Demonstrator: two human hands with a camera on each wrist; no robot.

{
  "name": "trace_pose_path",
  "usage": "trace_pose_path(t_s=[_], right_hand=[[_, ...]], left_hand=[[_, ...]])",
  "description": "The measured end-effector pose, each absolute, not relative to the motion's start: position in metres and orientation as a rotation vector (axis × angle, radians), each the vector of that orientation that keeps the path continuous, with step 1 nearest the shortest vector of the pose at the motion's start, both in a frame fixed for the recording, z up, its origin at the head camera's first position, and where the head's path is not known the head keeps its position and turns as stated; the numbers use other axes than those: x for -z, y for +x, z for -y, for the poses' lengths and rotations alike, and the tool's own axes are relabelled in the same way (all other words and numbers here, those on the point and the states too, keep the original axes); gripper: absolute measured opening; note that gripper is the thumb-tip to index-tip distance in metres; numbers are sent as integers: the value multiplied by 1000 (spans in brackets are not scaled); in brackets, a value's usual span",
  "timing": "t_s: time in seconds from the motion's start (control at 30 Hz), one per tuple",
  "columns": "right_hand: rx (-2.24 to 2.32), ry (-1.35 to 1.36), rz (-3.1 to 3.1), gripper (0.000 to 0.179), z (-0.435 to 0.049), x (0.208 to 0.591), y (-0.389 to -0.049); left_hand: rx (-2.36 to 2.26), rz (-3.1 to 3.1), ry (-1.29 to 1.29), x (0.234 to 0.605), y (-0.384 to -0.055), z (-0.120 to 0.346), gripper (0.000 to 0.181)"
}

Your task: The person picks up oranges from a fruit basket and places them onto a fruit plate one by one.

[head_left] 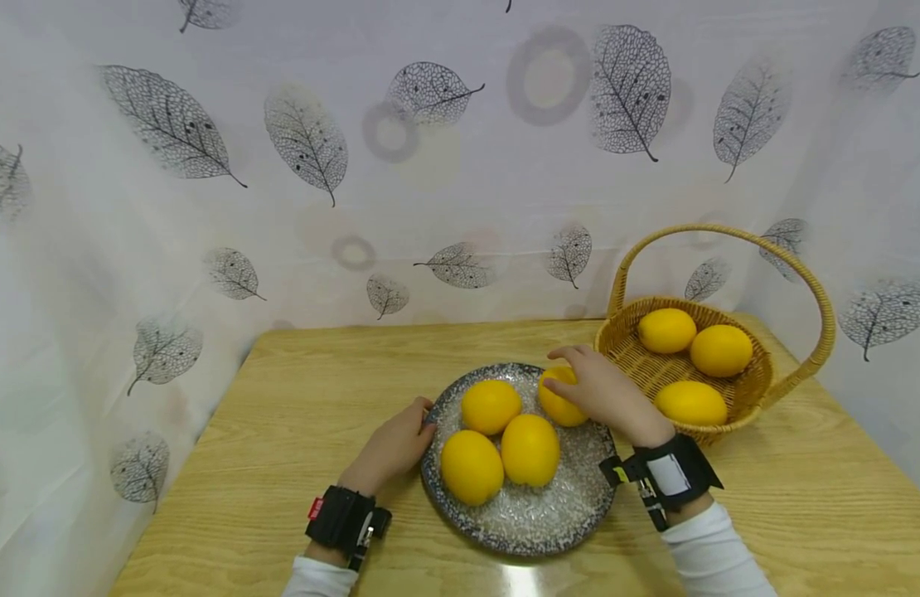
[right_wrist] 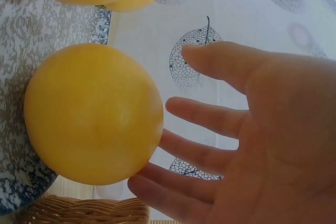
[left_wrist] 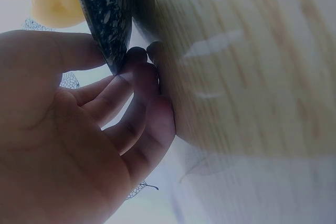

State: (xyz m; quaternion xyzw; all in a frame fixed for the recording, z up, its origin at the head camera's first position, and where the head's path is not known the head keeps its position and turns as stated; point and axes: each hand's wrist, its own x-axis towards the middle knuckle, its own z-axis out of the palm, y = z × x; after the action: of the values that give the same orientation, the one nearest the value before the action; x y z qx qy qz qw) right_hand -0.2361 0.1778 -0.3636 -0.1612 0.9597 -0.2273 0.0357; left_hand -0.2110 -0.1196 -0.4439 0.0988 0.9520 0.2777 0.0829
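Note:
A round speckled grey plate (head_left: 564, 506) with a dark rim holds several yellow lemons, among them one lemon (head_left: 471, 467) at the front left and another (head_left: 530, 450) beside it. My left hand (head_left: 389, 448) grips the plate's left edge; in the left wrist view the thumb lies over the rim and the fingers are under it. At the plate's far right, my right hand (head_left: 605, 390) is spread around a lemon (right_wrist: 94, 114). In the right wrist view its thumb and index finger stand apart from that lemon, while the lower fingertips reach its side; whether they touch cannot be told.
A wicker basket (head_left: 762, 390) with a tall arched handle (head_left: 728, 230) stands at the right, close to the plate and my right forearm. Three lemons lie in it, one lemon (head_left: 691, 404) near its front. The wooden table (head_left: 303, 398) meets a leaf-patterned curtain (head_left: 460, 191) behind.

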Motion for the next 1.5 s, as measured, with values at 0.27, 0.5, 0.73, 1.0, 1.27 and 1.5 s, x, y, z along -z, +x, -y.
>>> trace_pose_path(t_s=[0.27,0.5,0.73,1.0,1.27,1.5], right_hand=[[691,-461,-3037,47,-180,366,-238],[689,-435,-3084,46,-185,368,-242],[725,-400,-3045,47,-187,367,-244],[723,-398,-3049,46,-187,365,-242],[758,-390,-3074,46,-189,362,-241],[766,-371,-3099,45,-195,359,-242]], left_hand=[[-828,-2842,301,445,-212,119,37],[-811,-2860,291,445,-212,119,37],[-816,-2853,287,443,-211,119,37],[-825,-2845,286,443,-211,119,37],[-823,-2864,313,442,-210,119,36],[-820,-2866,307,443,-210,120,38]])
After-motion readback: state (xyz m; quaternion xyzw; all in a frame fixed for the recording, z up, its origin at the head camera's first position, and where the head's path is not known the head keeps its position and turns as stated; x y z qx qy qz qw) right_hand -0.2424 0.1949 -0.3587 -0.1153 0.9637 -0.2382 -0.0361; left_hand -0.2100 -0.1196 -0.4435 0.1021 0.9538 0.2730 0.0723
